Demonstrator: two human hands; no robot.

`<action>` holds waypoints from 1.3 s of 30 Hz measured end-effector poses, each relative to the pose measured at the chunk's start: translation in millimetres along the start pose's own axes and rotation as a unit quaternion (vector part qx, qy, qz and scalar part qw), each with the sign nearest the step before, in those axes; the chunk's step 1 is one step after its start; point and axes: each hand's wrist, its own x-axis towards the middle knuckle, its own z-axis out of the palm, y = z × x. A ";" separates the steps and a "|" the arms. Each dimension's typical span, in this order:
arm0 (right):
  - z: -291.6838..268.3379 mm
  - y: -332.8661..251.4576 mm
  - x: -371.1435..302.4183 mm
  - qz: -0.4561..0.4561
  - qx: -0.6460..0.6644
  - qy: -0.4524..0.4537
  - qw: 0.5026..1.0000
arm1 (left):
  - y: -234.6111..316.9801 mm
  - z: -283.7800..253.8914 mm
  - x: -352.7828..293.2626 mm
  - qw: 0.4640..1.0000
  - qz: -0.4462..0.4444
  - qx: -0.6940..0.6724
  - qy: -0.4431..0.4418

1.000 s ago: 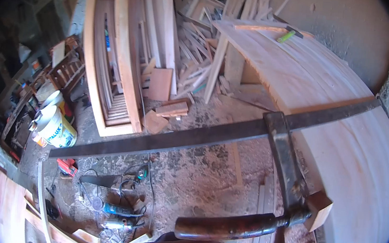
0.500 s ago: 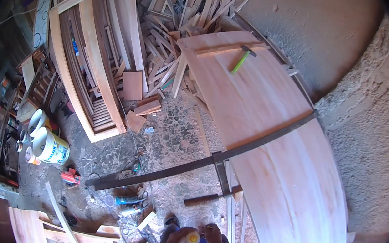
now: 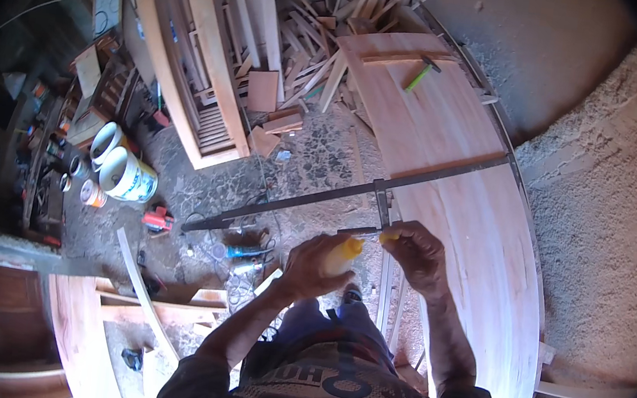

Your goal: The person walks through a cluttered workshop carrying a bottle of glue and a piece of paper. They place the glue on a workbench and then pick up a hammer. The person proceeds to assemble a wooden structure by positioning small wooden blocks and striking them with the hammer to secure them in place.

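Observation:
My left hand (image 3: 304, 267) is wrapped round a squeeze bottle (image 3: 340, 258) with a pale body and a yellow top. Just to its right, the fingertips of my right hand (image 3: 420, 256) pinch a small yellow cap (image 3: 388, 238), apart from the bottle. Both hands are in front of my body, above the floor. Beyond them lies a long dark bar clamp (image 3: 295, 199), which stretches across a large wooden panel (image 3: 475, 272) on the right. Part of the clamp's handle is hidden behind my hands.
A green-handled hammer (image 3: 424, 75) lies on the panel's far end. A wooden door frame (image 3: 194, 51) leans at the far left, beside piled offcuts (image 3: 316, 45). White buckets (image 3: 128, 177), a red tool (image 3: 158, 218), a blue power tool (image 3: 242, 252) and cables are on the left floor.
Both hands have risen and come farther into view, with the bottle now tilted and the yellow cap apart from it. The view has shifted, showing more of my arms and torso.

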 end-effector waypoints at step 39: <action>-9.7 -45.3 -44.5 -0.150 -0.466 -0.328 0.808 | 87.5 -16.5 -39.3 0.983 -0.021 0.040 -0.176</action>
